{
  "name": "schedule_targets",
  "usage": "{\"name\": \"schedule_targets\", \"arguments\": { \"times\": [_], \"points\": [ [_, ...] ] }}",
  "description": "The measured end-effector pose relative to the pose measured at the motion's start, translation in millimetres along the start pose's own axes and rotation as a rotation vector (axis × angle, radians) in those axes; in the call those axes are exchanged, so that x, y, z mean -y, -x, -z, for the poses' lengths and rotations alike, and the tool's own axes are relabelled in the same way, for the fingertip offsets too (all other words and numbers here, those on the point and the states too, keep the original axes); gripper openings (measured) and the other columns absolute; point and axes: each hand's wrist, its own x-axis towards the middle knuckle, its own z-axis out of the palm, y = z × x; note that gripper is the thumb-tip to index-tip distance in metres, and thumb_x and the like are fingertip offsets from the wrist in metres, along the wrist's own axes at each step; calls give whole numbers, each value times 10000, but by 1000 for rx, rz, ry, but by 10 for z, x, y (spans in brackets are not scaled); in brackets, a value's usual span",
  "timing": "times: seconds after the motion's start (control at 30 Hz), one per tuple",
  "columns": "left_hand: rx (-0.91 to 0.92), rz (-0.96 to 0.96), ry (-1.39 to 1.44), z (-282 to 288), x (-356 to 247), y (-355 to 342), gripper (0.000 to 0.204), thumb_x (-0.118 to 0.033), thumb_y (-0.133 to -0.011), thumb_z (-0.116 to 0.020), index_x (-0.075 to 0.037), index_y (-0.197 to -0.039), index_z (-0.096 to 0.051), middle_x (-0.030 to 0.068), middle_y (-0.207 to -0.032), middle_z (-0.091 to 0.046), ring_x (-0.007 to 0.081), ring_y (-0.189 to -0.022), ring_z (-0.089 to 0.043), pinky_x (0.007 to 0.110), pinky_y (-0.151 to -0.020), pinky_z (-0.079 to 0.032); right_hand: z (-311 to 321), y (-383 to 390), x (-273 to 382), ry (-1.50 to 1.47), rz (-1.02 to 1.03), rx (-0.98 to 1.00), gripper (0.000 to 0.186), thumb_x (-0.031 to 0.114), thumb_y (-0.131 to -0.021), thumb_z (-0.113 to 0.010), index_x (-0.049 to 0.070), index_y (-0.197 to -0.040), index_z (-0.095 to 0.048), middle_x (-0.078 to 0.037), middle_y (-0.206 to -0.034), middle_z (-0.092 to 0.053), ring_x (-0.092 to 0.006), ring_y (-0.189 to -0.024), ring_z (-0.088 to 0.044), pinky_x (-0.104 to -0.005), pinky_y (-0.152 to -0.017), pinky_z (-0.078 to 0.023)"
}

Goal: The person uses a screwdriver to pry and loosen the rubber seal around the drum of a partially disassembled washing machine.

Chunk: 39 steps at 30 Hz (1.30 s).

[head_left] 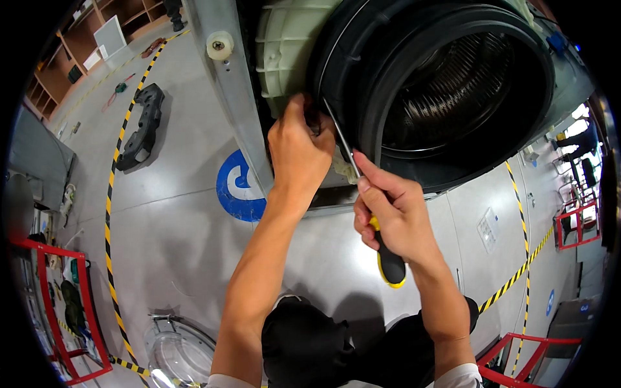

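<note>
An opened front-loading washing machine stands before me, with its black rubber door gasket [372, 84] around the metal drum [459, 97]. Beside the gasket, on the left, shows the pale ribbed plastic tub [284, 58]. My right hand [401, 213] is wrapped round a screwdriver [391, 262] with a black and yellow handle. Its metal shaft slants up and left, the tip reaching the gasket's lower left outer edge. Close by, my left hand [297, 152] has its fingers bent in at that same edge. Whatever they pinch is dark and mostly hidden.
A grey metal cabinet post [234, 84] rises left of my left hand. On the floor lie a long black moulded piece [145, 126] and, lower left, a round glass door [178, 355]. Red-framed carts [97, 330] stand at the sides. Black-yellow tape [108, 226] marks the floor.
</note>
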Motion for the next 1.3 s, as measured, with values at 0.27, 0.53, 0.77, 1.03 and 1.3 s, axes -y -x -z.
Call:
{"name": "schedule_targets", "arguments": {
  "times": [0.27, 0.53, 0.77, 1.03, 1.3],
  "points": [
    [-20, 18, 21, -31, 44, -14, 222, -27, -779, -626, 74, -974, -597, 182, -718, -651, 330, -632, -651, 388, -638, -517, 182, -99, 133, 251, 52, 67, 383, 24, -973, -467, -11, -1353, -507, -11, -559, -481, -69, -423, -429, -237, -395, -364],
    [11, 132, 75, -13, 35, -51, 196, -72, -796, -619, 43, -955, -610, 157, -740, -662, 301, -662, -651, 358, -681, -507, 225, -137, 184, 426, 88, 59, 368, 37, -976, -464, -6, -1336, -527, 2, -544, -480, -55, -416, -412, -227, -398, -372],
    [32, 145, 115, 1, 82, -68, 183, -87, -806, -617, 18, -956, -618, 139, -751, -668, 284, -657, -646, 358, -669, -504, 93, -98, 301, 247, -32, 55, 400, 86, -995, -469, -1, -1386, -461, -9, -565, -462, -77, -417, -414, -241, -391, -376],
    [20, 132, 113, -14, 85, -37, 213, -78, -799, -631, 4, -994, -610, 133, -773, -677, 275, -662, -652, 358, -668, -504, 25, -78, 199, -306, -137, 51, 365, 158, -1023, -417, 8, -1349, -485, 29, -535, -362, -82, -342, -406, -249, -299, -428],
    [12, 90, 91, 3, 134, -15, 221, -72, -794, -640, 12, -996, -604, 134, -784, -680, 274, -671, -658, 356, -678, -506, 60, -115, 87, -396, -123, 146, 389, 170, -1012, -430, -12, -1354, -464, 26, -507, -364, -138, -360, -486, -314, -372, -499]
  ]
}}
